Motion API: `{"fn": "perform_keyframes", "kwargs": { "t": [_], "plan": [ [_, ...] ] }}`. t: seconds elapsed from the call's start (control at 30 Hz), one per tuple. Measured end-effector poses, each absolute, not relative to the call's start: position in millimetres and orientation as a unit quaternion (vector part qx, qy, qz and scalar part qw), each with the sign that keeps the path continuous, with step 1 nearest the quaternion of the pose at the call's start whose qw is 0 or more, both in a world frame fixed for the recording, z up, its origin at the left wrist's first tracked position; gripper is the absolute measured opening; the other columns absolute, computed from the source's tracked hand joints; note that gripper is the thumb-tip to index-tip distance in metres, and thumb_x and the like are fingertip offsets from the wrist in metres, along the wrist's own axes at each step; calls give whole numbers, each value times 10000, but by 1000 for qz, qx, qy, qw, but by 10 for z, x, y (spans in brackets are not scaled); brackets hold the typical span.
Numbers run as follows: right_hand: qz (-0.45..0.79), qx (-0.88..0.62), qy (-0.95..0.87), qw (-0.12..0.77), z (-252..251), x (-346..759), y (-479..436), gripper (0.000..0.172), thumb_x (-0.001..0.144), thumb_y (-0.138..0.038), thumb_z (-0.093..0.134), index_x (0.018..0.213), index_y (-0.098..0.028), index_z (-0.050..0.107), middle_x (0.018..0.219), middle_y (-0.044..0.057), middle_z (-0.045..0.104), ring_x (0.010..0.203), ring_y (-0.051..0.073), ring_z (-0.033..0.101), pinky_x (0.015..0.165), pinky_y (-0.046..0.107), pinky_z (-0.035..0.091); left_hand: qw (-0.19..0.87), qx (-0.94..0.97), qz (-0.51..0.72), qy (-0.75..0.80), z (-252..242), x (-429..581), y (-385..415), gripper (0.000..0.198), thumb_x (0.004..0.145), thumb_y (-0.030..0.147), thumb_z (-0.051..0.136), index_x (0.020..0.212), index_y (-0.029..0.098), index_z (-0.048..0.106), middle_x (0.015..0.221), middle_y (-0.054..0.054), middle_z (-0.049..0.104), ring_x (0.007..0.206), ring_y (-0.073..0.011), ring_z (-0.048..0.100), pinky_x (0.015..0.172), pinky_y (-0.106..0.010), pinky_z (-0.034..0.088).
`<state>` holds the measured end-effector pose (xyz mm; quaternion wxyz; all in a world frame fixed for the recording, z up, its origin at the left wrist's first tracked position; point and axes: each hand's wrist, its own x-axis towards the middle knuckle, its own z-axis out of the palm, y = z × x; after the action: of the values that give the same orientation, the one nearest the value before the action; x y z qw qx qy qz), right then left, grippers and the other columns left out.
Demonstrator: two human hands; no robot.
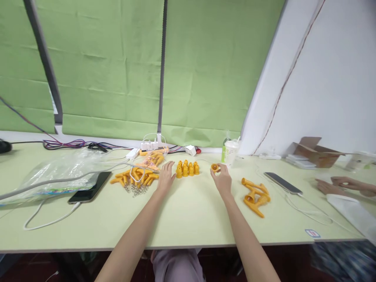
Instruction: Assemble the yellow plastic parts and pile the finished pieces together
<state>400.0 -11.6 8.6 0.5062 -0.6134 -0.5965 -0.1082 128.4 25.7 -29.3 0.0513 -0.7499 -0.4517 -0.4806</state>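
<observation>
My right hand pinches a yellow plastic cup-shaped cap, its hollow end facing me. Flat on the table, fingers stretched, my left hand lies just left of a tight cluster of yellow bell-shaped caps standing upright in rows. Left of that hand is a pile of yellow curved handle pieces with small metal hooks or springs at their near ends. Several larger yellow pieces, some with a flared open end, lie loosely to the right of my right hand.
A plastic bag and a black phone lie at left, with cables around. Power strips and a drink cup stand at the back. At right are another phone, a cardboard box and another person's hands.
</observation>
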Motion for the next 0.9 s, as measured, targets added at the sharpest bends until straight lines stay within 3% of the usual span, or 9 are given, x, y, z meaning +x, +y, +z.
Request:
{"fn": "perform_keyframes", "kwargs": {
  "t": [0.07,0.13,0.27,0.37,0.5,0.63,0.73,0.83,0.9],
  "plan": [
    [50,-531,-554,639,166,3791,-54,429,785,-468,585,1111,-195,530,1030,90,624,801,200,619,647,319,512,67,-761,-476,-435,-275,1317,259,551,801,167,575,1325,188,406,1366,-128,481,1267,-275,432,1048,-447,360],
    [228,-452,-504,700,197,3575,15,505,742,-531,602,1127,-214,529,958,52,640,721,173,629,635,317,537,71,-775,-474,-411,-272,1348,263,530,817,183,575,1323,199,416,1374,-119,488,1274,-263,437,1027,-426,383],
    [453,-360,-454,678,97,3304,82,474,667,-501,696,1039,-220,611,933,30,674,739,159,649,740,326,564,31,-774,-475,-418,-277,1364,252,217,892,239,472,1072,191,583,1086,-104,654,1041,-237,583,884,-385,463],
    [522,-342,-453,637,-9,3280,41,375,636,-435,758,916,-212,648,965,39,692,824,179,666,833,334,553,3,-744,-496,-448,-249,1341,207,215,903,295,448,1023,190,592,1010,-102,658,966,-236,592,844,-382,466],
    [563,-349,-476,578,-63,3335,-15,328,640,-424,767,871,-229,639,972,31,698,866,187,676,900,353,525,-21,-725,-542,-424,-183,1339,150,309,870,334,502,1142,197,552,1180,-111,610,1109,-239,543,930,-385,425],
    [503,-368,-541,564,-63,3372,19,433,574,-402,802,923,-241,603,1024,30,684,895,194,670,911,371,502,-196,-693,-532,-446,-148,1382,129,335,909,437,394,926,181,609,667,-31,641,638,-163,593,653,-290,464],
    [393,-419,-597,560,-85,3355,57,470,487,-366,829,852,-233,564,977,42,682,875,212,657,852,389,509,-358,-608,-553,-442,-130,1396,133,499,885,548,383,1155,157,535,431,57,495,370,-111,443,454,-221,374],
    [314,-465,-610,560,-125,3320,84,441,496,-367,808,811,-230,531,950,55,676,844,212,643,806,398,513,-447,-577,-562,-389,-103,1364,164,610,880,572,374,1344,175,379,489,51,540,371,-102,474,433,-203,383],
    [313,-466,-596,574,-144,3312,99,444,506,-370,801,816,-232,515,971,63,668,839,211,642,795,404,515,-441,-601,-562,-358,-90,1328,195,520,912,515,331,1291,183,457,621,-4,603,490,-114,560,510,-234,464]
  ]
}}
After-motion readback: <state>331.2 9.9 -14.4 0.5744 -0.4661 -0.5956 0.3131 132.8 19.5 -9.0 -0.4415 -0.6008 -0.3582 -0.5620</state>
